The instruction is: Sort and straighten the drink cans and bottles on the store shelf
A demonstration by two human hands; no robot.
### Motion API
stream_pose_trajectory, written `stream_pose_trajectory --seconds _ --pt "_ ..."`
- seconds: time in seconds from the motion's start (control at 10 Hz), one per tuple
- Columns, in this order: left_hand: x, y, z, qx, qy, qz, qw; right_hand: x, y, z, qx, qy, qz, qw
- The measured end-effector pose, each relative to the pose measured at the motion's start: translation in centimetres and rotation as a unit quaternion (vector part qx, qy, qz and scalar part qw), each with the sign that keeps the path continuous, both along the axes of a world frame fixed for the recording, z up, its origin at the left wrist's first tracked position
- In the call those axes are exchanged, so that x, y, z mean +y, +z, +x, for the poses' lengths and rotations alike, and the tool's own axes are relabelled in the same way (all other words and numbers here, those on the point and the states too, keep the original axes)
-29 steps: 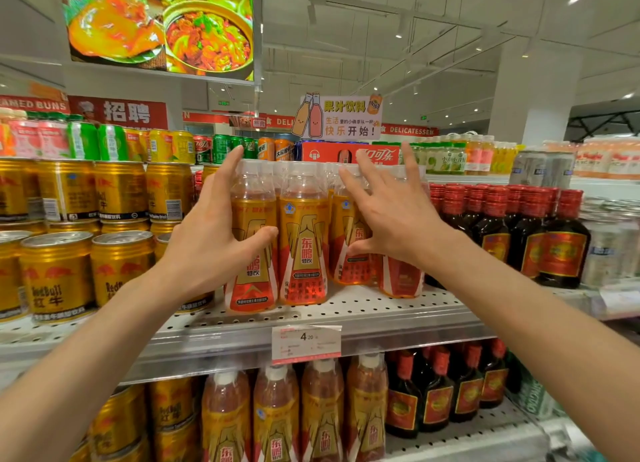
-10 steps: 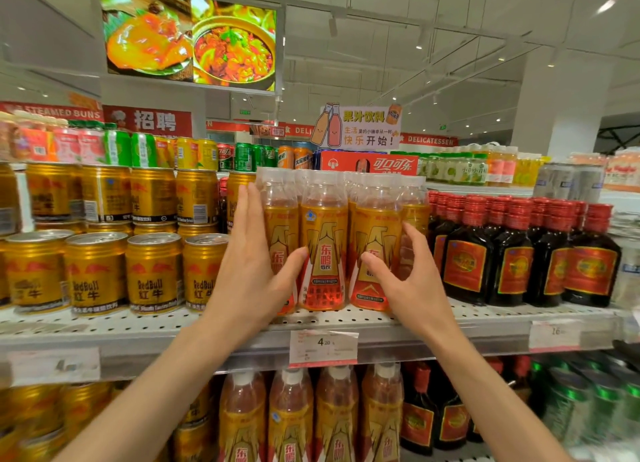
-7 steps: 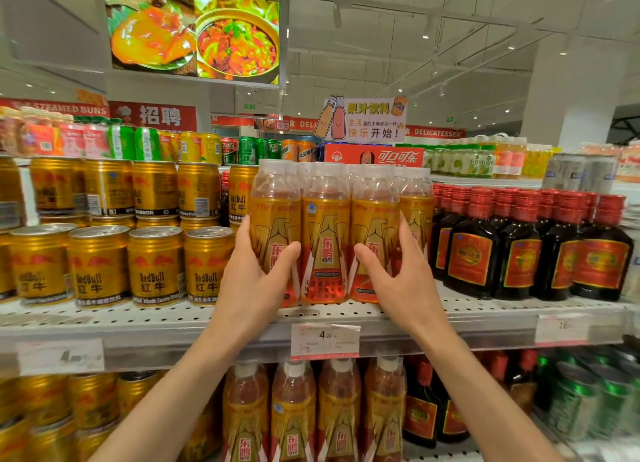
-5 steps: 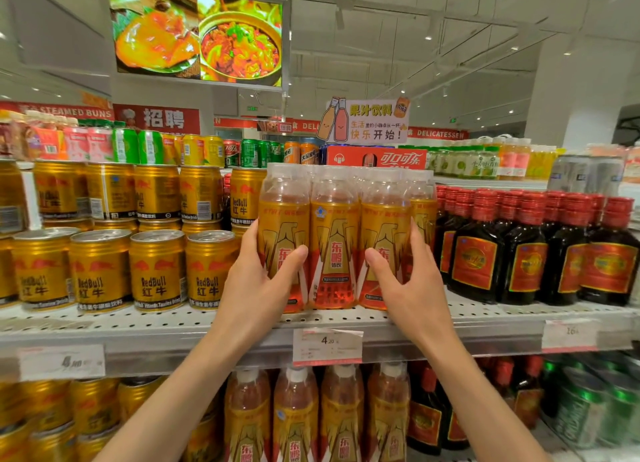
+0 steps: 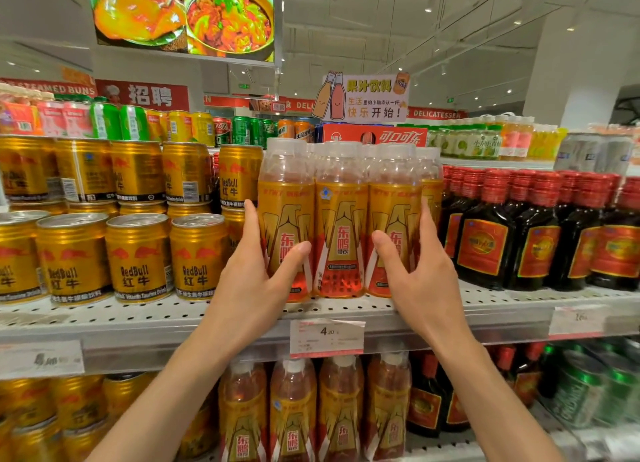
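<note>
- Left hand [image 5: 256, 281] grips the leftmost front bottle [image 5: 285, 219], thumb across its label, fingers behind its 9 o'clock side.
- The bottles stand upright, touching, on the shelf [image 5: 502, 305].
- Right hand [image 5: 420, 281] grips the rightmost front bottle [image 5: 394, 219] from 3 o'clock; both hands equally near.

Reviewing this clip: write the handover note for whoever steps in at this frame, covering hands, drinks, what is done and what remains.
Left hand: grips the leftmost front orange-labelled clear plastic bottle, thumb across its label.
Right hand: grips the rightmost front bottle of that row.
Middle bottle stands between them, upright; the three labels face forward near the white perforated shelf edge.
Gold Red Bull cans stand to the left, dark red-capped bottles to the right.
Left: release, check the rows behind, move on along the shelf.
</note>
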State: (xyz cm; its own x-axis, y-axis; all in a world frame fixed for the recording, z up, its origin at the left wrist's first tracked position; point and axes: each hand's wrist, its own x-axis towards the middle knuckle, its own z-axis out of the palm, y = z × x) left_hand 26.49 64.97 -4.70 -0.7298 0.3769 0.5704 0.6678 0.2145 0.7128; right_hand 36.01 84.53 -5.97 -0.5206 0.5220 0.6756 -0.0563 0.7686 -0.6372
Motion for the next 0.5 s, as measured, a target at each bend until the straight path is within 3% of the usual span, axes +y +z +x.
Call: stream_pose_trajectory --seconds 0.1,0.3,0.5 --pt "0.2 -0.3 0.0 0.007 -0.008 0.008 1.0 -0.1 -0.2 -0.1 0.001 -0.011 0.0 1.0" --pt "0.5 -1.0 0.6 0.135 0.069 0.027 0.988 -1.0 -0.2 0.0 0.01 -0.037 0.009 0.999" --pt "-0.3 -1.6 1.9 0.19 0.096 0.004 0.977 -1.8 -0.6 1.6 0.039 -0.013 0.039 0.998"
